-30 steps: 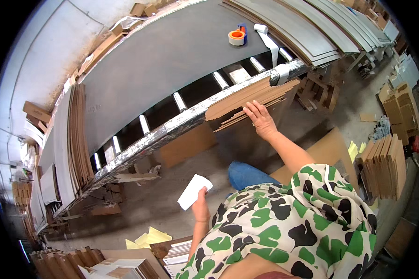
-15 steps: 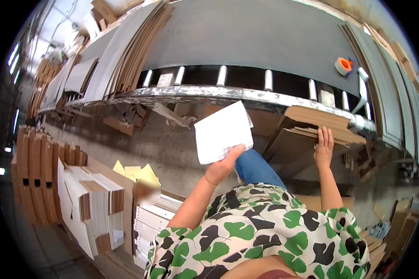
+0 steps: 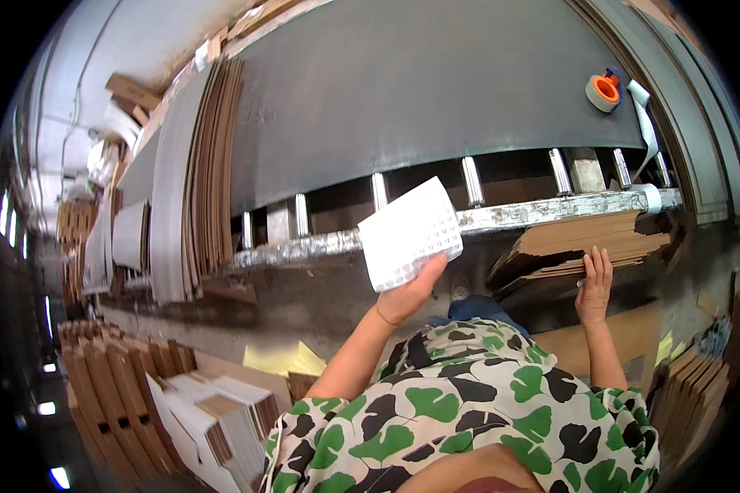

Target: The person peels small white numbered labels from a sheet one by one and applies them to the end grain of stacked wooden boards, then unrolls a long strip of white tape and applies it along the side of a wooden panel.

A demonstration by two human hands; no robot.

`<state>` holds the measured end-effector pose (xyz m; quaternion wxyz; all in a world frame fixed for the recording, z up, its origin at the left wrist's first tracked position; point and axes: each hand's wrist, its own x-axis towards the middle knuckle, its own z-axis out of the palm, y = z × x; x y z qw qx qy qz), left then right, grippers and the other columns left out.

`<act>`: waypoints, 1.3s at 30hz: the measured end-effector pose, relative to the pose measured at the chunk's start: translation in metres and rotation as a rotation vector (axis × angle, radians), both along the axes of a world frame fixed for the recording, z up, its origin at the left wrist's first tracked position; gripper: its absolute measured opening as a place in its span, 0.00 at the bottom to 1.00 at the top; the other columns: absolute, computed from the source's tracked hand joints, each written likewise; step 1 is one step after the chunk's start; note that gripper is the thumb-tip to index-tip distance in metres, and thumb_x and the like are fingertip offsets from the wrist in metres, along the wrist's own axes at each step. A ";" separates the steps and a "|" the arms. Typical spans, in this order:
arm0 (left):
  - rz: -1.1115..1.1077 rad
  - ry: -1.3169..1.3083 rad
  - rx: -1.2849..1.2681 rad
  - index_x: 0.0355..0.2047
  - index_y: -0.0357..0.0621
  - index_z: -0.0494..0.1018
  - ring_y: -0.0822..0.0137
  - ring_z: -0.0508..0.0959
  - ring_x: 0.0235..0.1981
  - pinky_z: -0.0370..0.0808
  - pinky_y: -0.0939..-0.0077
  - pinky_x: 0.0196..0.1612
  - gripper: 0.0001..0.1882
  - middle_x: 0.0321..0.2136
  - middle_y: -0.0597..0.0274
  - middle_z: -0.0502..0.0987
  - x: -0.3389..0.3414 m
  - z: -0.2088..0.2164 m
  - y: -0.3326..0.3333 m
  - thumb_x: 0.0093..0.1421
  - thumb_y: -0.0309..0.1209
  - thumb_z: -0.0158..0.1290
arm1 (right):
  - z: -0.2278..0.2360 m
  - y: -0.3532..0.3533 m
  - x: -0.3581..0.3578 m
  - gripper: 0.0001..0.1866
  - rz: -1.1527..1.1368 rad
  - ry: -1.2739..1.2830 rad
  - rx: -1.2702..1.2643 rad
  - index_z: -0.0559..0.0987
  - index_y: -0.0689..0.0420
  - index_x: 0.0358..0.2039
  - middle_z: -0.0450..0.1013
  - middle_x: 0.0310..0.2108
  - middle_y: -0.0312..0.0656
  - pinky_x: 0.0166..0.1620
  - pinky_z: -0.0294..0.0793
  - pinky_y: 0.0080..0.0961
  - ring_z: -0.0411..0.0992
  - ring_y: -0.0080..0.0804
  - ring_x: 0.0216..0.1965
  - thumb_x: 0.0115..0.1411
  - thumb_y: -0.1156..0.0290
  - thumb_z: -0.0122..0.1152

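My left hand [image 3: 411, 294] is closed on a thin stack of white sticker sheets [image 3: 407, 230], with the thumb on top over rows of small round greyish stickers. The sheets are held up in front of the roller table's near rail. My right hand [image 3: 595, 289] lies with its fingers stretched over the upper edge of a stack of brown cardboard sheets [image 3: 580, 240], which leans below the rail. A small white bit shows beside its thumb, too small to name.
A large grey board [image 3: 419, 90] covers the rollers. An orange-cored tape roll [image 3: 603, 92] sits on it beside a curled white strip [image 3: 644, 123]. More stacked boards [image 3: 177, 181] stand at the left. Folded white cartons [image 3: 222, 411] and brown cardboard [image 3: 115, 394] fill the lower left.
The view has turned and shifted, so the table looks tilted. The sticker sheets now overlap the rail in view. My right hand stays at the cardboard stack's edge.
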<state>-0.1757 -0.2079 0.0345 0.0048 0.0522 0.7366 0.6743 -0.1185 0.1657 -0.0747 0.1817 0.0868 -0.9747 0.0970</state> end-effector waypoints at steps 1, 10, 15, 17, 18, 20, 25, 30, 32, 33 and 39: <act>-0.020 0.091 -0.087 0.43 0.39 0.74 0.68 0.75 0.39 0.72 0.75 0.43 0.14 0.38 0.61 0.77 -0.004 0.000 0.001 0.56 0.28 0.55 | 0.004 0.000 0.001 0.34 -0.015 -0.017 -0.005 0.61 0.56 0.56 0.57 0.60 0.45 0.63 0.53 0.44 0.51 0.48 0.63 0.45 0.88 0.50; -0.305 -0.065 -0.048 0.43 0.39 0.74 0.68 0.76 0.38 0.72 0.76 0.43 0.14 0.37 0.60 0.78 -0.051 -0.006 -0.023 0.56 0.29 0.55 | 0.034 -0.049 0.021 0.33 -0.311 -0.071 -0.054 0.63 0.56 0.56 0.55 0.61 0.48 0.62 0.53 0.41 0.51 0.48 0.62 0.47 0.85 0.50; -0.438 -0.149 -0.126 0.42 0.37 0.75 0.68 0.76 0.38 0.72 0.76 0.44 0.15 0.39 0.60 0.78 -0.102 -0.030 -0.047 0.57 0.33 0.55 | -0.021 -0.100 0.122 0.32 -0.598 -0.110 -0.294 0.64 0.57 0.56 0.60 0.57 0.53 0.60 0.56 0.40 0.58 0.53 0.58 0.46 0.83 0.51; -0.495 -0.188 -0.092 0.40 0.37 0.75 0.69 0.75 0.36 0.72 0.75 0.41 0.14 0.35 0.63 0.77 -0.132 -0.032 -0.053 0.56 0.32 0.56 | -0.068 -0.133 0.194 0.30 -0.784 -0.264 -0.405 0.67 0.58 0.54 0.63 0.53 0.56 0.58 0.59 0.39 0.60 0.53 0.55 0.46 0.81 0.52; -0.467 -0.155 0.007 0.39 0.38 0.75 0.69 0.75 0.35 0.72 0.75 0.40 0.14 0.34 0.63 0.77 -0.146 -0.044 -0.061 0.55 0.32 0.57 | -0.078 -0.152 0.220 0.29 -0.821 -0.465 -0.452 0.68 0.58 0.53 0.64 0.51 0.57 0.56 0.61 0.40 0.62 0.55 0.53 0.46 0.80 0.52; -0.416 -0.287 -0.079 0.40 0.37 0.74 0.69 0.74 0.35 0.71 0.77 0.40 0.16 0.35 0.62 0.76 -0.168 -0.024 -0.077 0.53 0.32 0.59 | -0.089 -0.189 0.269 0.24 -0.835 -0.683 -0.435 0.71 0.57 0.47 0.68 0.44 0.59 0.49 0.66 0.43 0.66 0.57 0.46 0.45 0.76 0.54; -0.097 -0.509 0.567 0.20 0.43 0.68 0.75 0.69 0.22 0.69 0.80 0.27 0.05 0.19 0.69 0.68 -0.263 -0.085 -0.170 0.50 0.24 0.53 | -0.142 -0.260 0.376 0.24 -0.915 -1.171 -0.552 0.78 0.59 0.41 0.74 0.35 0.55 0.41 0.72 0.42 0.73 0.52 0.38 0.43 0.61 0.67; 0.119 -0.620 0.209 0.29 0.37 0.69 0.64 0.78 0.23 0.68 0.81 0.19 0.07 0.23 0.59 0.73 -0.269 -0.113 -0.257 0.55 0.29 0.49 | -0.151 -0.297 0.401 0.25 -1.130 -1.051 -0.833 0.79 0.57 0.41 0.75 0.36 0.53 0.43 0.73 0.38 0.74 0.47 0.38 0.41 0.61 0.67; 0.225 -0.540 0.224 0.28 0.37 0.68 0.64 0.77 0.22 0.70 0.82 0.18 0.09 0.24 0.59 0.73 -0.264 -0.124 -0.260 0.57 0.32 0.51 | -0.150 -0.305 0.404 0.22 -1.151 -1.095 -0.755 0.80 0.57 0.38 0.76 0.34 0.51 0.42 0.73 0.38 0.74 0.48 0.37 0.40 0.61 0.66; 0.287 -0.501 0.236 0.29 0.37 0.67 0.65 0.77 0.22 0.70 0.83 0.18 0.11 0.24 0.57 0.74 -0.255 -0.119 -0.259 0.58 0.34 0.52 | -0.142 -0.301 0.389 0.20 -1.163 -1.111 -0.742 0.80 0.57 0.36 0.76 0.34 0.50 0.41 0.73 0.38 0.74 0.48 0.36 0.40 0.62 0.65; 0.437 -0.398 0.151 0.47 0.36 0.63 0.66 0.75 0.22 0.71 0.81 0.20 0.27 0.34 0.50 0.73 -0.206 -0.113 -0.243 0.59 0.46 0.53 | -0.070 -0.232 0.309 0.20 -1.209 -0.784 -0.875 0.78 0.59 0.39 0.77 0.33 0.50 0.41 0.73 0.36 0.75 0.45 0.35 0.46 0.64 0.62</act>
